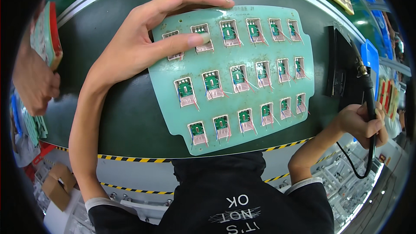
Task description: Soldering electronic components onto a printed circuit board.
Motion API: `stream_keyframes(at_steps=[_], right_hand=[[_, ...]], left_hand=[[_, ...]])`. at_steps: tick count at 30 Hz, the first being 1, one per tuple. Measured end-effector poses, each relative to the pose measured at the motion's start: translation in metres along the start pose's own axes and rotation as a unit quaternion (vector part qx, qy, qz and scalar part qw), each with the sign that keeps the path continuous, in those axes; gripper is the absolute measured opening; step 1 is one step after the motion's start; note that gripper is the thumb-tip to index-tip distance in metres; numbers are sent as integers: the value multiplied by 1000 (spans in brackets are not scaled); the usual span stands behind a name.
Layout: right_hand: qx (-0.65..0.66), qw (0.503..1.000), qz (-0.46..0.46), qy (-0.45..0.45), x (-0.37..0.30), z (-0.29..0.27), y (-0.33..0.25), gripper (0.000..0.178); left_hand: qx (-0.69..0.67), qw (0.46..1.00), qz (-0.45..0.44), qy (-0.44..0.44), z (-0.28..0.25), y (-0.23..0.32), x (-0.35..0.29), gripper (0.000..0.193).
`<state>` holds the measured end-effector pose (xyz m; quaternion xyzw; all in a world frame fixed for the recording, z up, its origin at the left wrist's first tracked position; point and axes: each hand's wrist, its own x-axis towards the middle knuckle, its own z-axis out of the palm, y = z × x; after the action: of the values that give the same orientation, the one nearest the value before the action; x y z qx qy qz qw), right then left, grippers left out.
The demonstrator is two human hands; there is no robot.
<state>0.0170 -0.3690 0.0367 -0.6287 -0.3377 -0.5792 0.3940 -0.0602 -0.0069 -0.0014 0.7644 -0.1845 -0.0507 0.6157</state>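
A pale green tray plate [264, 52] tilts up in front of me. Three rows of cutouts hold small green circuit boards [211, 82] with thin red, blue and white wires. My left hand [147, 34] grips the plate's upper left corner, its thumb over a top-row cutout and its fingers along the far edge. At the far right, my right hand [364, 123] is closed around a black hose-like handle [369, 93] with a metal fitting [361, 67] at its upper end. The handle is apart from the plate, and its working tip cannot be made out.
A dark green worktable [125, 117] has a yellow-black striped front edge. At left, another person's hand [37, 80] is near a red-edged tray [51, 39]. A black stand [337, 67] and a blue bin [370, 56] are at right. A cardboard box [59, 184] sits lower left.
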Motion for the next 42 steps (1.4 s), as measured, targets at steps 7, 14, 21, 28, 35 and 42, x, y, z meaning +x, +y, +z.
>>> stream_keyframes(at_steps=[7,14,21,28,35,42], right_hand=[[-7,1000,-9,8,0,-5,0,23],[12,1000,-10,10,-1,-2,-1,19],[18,999,-30,8,3,-1,-2,18],[14,999,-28,2,4,-6,1,18],[0,999,-39,-14,1,-8,5,18],[-16,999,-22,17,2,-8,6,20]], left_hand=[[20,1000,18,8,4,-3,3,44],[-15,997,-5,71,24,2,8,36],[-342,819,458,-49,22,-53,54,43],[-105,979,-38,171,34,9,8,44],[-87,976,-61,189,39,4,8,50],[-100,970,-74,208,42,8,9,50]])
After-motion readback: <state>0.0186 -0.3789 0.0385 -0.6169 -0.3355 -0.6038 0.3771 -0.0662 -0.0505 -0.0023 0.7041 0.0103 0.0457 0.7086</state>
